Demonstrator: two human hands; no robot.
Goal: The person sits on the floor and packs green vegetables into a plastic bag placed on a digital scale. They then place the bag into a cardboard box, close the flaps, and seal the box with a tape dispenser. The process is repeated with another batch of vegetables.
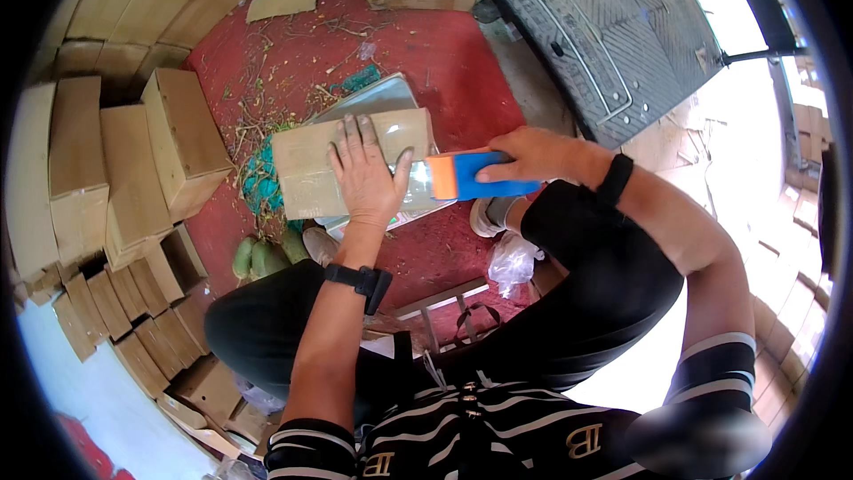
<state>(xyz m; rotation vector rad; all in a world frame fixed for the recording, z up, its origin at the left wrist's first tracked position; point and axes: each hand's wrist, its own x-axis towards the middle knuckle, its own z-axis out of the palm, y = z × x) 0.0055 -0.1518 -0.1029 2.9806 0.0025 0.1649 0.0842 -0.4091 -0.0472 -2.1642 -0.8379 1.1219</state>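
Note:
A cardboard box [308, 150] lies on a metal platform scale [380, 96], with clear tape shining across its top. My left hand [363, 173] is pressed flat on the box, thumb and fingers apart. At the box's right end, my right hand [526, 157] grips a blue and orange tape dispenser [470, 177]. The dispenser's orange end faces the box and is close to its edge; whether it touches cannot be told. Most of the scale's platform is hidden under the box.
Cardboard boxes [186, 133] are stacked along the left. Green gourd-like vegetables [261, 259] and teal netting [263, 180] lie beside the scale. Plant scraps litter the red floor [460, 73]. A ribbed grey platform [600, 33] stands at the upper right. A clear plastic bag [513, 263] sits by my right foot.

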